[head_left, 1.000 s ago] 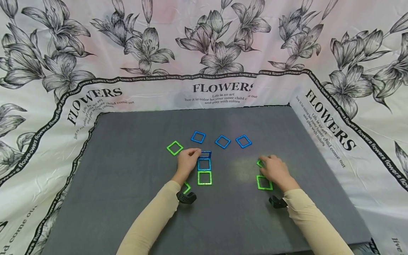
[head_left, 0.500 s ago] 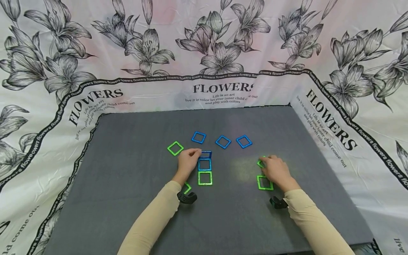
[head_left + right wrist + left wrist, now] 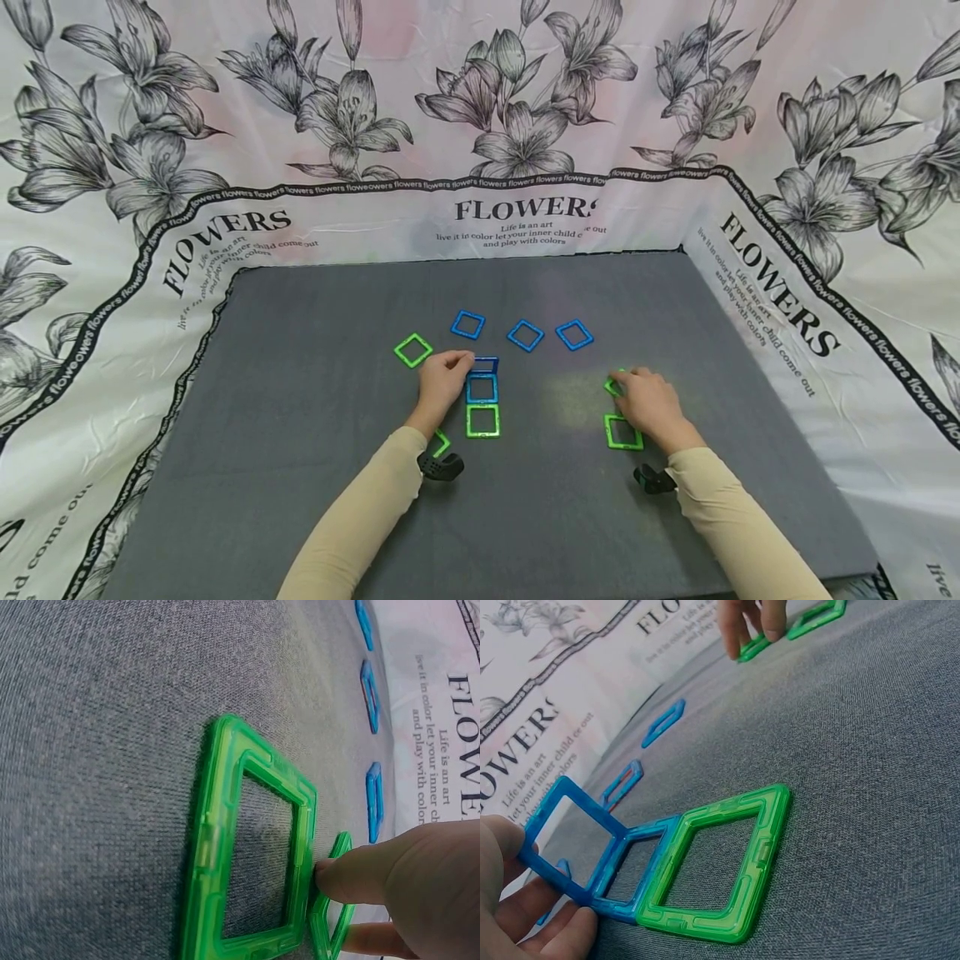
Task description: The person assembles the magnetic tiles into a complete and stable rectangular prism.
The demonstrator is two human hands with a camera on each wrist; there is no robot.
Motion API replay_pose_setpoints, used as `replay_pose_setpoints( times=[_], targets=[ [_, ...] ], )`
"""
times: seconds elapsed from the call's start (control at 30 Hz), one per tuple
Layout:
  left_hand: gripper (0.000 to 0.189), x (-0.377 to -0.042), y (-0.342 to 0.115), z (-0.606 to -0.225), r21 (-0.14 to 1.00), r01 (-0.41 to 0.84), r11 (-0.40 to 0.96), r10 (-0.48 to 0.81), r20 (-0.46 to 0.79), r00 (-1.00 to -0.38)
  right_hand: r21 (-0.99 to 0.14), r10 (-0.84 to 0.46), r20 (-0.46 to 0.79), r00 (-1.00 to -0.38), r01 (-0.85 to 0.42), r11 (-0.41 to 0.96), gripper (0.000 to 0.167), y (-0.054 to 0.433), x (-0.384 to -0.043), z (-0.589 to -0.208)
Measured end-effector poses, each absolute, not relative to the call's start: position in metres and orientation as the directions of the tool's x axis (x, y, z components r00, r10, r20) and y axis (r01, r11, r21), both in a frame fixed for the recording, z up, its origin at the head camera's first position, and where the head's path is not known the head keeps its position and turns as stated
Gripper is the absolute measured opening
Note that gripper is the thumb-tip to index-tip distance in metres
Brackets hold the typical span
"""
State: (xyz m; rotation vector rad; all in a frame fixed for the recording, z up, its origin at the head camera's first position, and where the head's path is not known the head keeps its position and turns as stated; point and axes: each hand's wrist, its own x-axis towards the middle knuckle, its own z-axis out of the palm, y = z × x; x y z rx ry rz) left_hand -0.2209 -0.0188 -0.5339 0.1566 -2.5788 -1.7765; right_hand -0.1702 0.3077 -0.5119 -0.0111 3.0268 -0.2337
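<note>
On the grey cloth (image 3: 540, 517), your left hand (image 3: 442, 382) pinches the raised blue tile (image 3: 592, 807) against the flat blue tile (image 3: 646, 827), your right hand (image 3: 651, 400) pinches a green tile (image 3: 320, 934), and a left slip could topple the first.

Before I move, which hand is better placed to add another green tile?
Probably the right hand: it already grips a green tile, while the left hand holds the raised blue square.

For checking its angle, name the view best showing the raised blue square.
Left wrist: the raised blue square is large, its opening clear, the left hand holding it. Head: small, foreshortened. Right wrist: not visible.
</note>
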Motion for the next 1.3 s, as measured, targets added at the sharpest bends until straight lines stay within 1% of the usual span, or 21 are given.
replay_pose_setpoints(
  times=[0.3, 0.43, 0.7, 0.83, 0.97, 1.1, 1.2, 1.3],
  targets=[
    [0.025, -0.22, -0.018, -0.534, 0.934, -0.086, 0.348, -0.087, -0.059, -0.994, -0.193, -0.031, -0.107, -0.994, -0.01, 0.981, 0.043, 0.307, -0.17, -0.509],
    [0.025, -0.22, -0.019, -0.534, 0.934, -0.088, 0.347, -0.087, -0.061, -0.994, -0.242, -0.036, -0.089, -0.995, -0.014, 0.97, 0.045, 0.305, -0.17, -0.504],
    [0.026, -0.22, -0.019, -0.535, 0.932, -0.091, 0.351, -0.084, -0.066, -0.994, -0.367, 0.005, -0.068, -0.998, 0.029, 0.93, 0.05, 0.302, -0.17, -0.497],
    [0.026, -0.219, -0.019, -0.535, 0.931, -0.098, 0.35, -0.084, -0.073, -0.994, -0.443, -0.003, -0.069, -0.998, 0.028, 0.896, 0.05, 0.301, -0.173, -0.495],
    [0.026, -0.219, -0.019, -0.535, 0.931, -0.102, 0.351, -0.086, -0.077, -0.993, -0.51, -0.009, -0.089, -0.996, 0.038, 0.859, 0.049, 0.298, -0.176, -0.493],
    [0.027, -0.219, -0.019, -0.534, 0.932, -0.093, 0.351, -0.085, -0.067, -0.994, -0.567, 0.007, -0.131, -0.991, 0.081, 0.82, 0.048, 0.289, -0.183, -0.491],
    [0.026, -0.219, -0.019, -0.534, 0.934, -0.083, 0.348, -0.084, -0.058, -0.995, -0.629, 0.018, -0.166, -0.986, 0.12, 0.768, 0.046, 0.281, -0.188, -0.489],
    [0.026, -0.22, -0.019, -0.533, 0.936, -0.074, 0.345, -0.084, -0.048, -0.995, -0.733, 0.015, -0.2, -0.98, 0.16, 0.662, 0.047, 0.271, -0.193, -0.488]
  ],
)
